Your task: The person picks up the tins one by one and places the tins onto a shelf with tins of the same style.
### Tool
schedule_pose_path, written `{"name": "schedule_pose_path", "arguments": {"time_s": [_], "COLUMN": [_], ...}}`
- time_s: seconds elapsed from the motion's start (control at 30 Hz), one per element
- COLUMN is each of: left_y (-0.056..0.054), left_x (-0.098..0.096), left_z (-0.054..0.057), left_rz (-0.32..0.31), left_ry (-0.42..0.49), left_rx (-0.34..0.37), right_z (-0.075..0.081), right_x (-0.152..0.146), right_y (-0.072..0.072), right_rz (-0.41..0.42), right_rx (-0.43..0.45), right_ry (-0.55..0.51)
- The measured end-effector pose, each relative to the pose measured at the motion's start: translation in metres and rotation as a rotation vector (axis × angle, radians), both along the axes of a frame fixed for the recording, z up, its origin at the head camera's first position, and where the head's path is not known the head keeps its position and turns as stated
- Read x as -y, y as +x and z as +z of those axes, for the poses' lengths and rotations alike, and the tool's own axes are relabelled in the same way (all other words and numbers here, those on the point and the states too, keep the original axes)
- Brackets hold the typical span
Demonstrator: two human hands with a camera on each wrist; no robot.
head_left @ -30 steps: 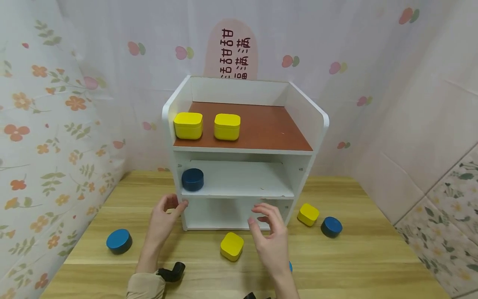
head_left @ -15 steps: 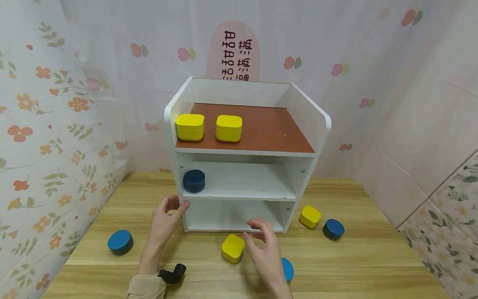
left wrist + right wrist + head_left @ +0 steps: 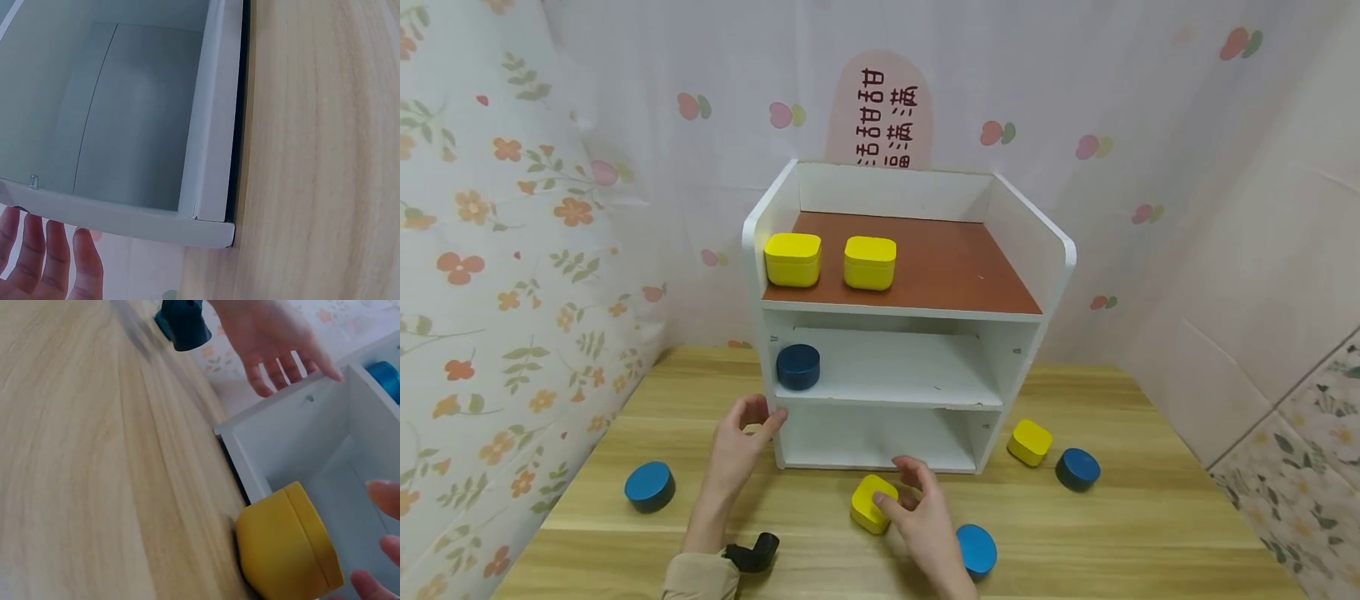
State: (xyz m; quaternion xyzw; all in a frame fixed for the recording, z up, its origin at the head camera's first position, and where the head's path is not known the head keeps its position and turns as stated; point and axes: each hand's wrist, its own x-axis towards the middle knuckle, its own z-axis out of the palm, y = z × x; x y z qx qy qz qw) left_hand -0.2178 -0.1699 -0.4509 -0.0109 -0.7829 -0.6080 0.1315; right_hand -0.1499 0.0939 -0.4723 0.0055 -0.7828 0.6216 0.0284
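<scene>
In the head view a yellow lidded box (image 3: 868, 512) with rounded corners lies on the table before a white shelf unit (image 3: 902, 312). My right hand (image 3: 919, 521) is at its right side, thumb overlapping it in view and fingers spread. The right wrist view shows the yellow box (image 3: 284, 550) with a gap to the fingertips (image 3: 382, 497). My left hand (image 3: 741, 442) touches the unit's left side panel, its thumb at the front edge. In the left wrist view the left fingers (image 3: 53, 256) lie nearly straight along the panel's outside; that thumb is hidden.
Two yellow boxes (image 3: 869, 263) stand on the brown top, and a dark blue round tin (image 3: 798, 367) is on the middle shelf. Blue tins lie left (image 3: 650, 487), near right (image 3: 976, 550) and far right (image 3: 1078, 469), beside another yellow box (image 3: 1030, 442).
My right hand has come down and left from in front of the lower shelf to the yellow box, uncovering the near blue tin. The left hand stays at the side panel.
</scene>
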Motion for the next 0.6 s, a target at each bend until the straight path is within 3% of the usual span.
{"name": "schedule_pose_path", "arguments": {"time_s": [0.43, 0.6], "left_y": [0.000, -0.002], "left_x": [0.001, -0.001], "left_z": [-0.003, -0.001], "left_rz": [-0.009, -0.010], "left_ry": [0.035, 0.027], "left_rx": [0.048, 0.043], "right_z": [-0.012, -0.012], "right_x": [0.005, 0.006], "right_y": [0.003, 0.004], "right_rz": [0.149, 0.135], "right_rx": [0.005, 0.001], "right_ry": [0.192, 0.217]}}
